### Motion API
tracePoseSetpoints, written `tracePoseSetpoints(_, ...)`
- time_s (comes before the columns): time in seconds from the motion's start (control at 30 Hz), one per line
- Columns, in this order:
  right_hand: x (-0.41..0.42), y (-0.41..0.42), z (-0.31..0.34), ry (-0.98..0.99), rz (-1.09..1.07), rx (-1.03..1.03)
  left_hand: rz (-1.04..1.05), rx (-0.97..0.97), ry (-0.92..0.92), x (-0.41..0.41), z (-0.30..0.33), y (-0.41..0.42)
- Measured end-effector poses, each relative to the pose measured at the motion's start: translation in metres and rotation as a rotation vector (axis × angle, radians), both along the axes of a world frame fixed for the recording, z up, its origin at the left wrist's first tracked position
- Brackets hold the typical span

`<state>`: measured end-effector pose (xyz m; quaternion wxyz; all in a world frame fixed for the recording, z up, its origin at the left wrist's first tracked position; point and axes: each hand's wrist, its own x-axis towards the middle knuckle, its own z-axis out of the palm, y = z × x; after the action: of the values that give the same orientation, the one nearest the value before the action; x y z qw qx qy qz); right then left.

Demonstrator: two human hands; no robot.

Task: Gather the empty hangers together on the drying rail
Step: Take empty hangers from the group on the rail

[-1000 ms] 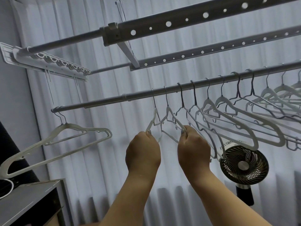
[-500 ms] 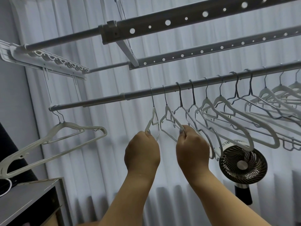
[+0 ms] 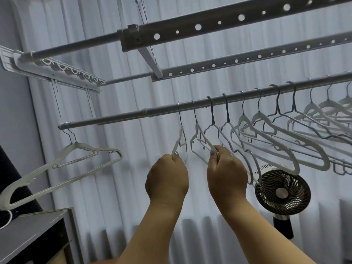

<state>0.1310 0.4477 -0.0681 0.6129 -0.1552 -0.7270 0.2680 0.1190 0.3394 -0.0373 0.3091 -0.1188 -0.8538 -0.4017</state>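
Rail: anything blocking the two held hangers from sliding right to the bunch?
Nothing visible. The left hand and right hand each grip a hanger; the rail runs bare from their hooks to the bunch.

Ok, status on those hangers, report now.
Left hand grips leftmost grouped hanger. Right hand grips next hanger. Both hooked on rail. Two hangers apart at left end.

White pleated curtain (image 3: 118,178) behind. Round black fan (image 3: 282,191) on stand, lower right. Grey counter (image 3: 28,235) lower left, white cable (image 3: 7,220) on it. Two perforated bars (image 3: 219,23) overhead.
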Motion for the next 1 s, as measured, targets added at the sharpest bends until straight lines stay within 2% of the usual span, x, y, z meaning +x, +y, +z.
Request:
tracePoseSetpoints(0.43, -0.005, -0.006, -0.002, 0.1, -0.047, 0.078, 0.045, -0.012, 0.032, 0.002, 0.0, -0.003)
tracePoseSetpoints(0.77, -0.002, -0.001, -0.004, 0.047, -0.025, 0.069, 0.059, 0.002, 0.028, 0.003, -0.001, -0.004)
tracePoseSetpoints(1.0, 0.007, 0.0, -0.008, 0.036, -0.085, 0.048, 0.089, -0.029, 0.069, 0.007, -0.003, -0.003)
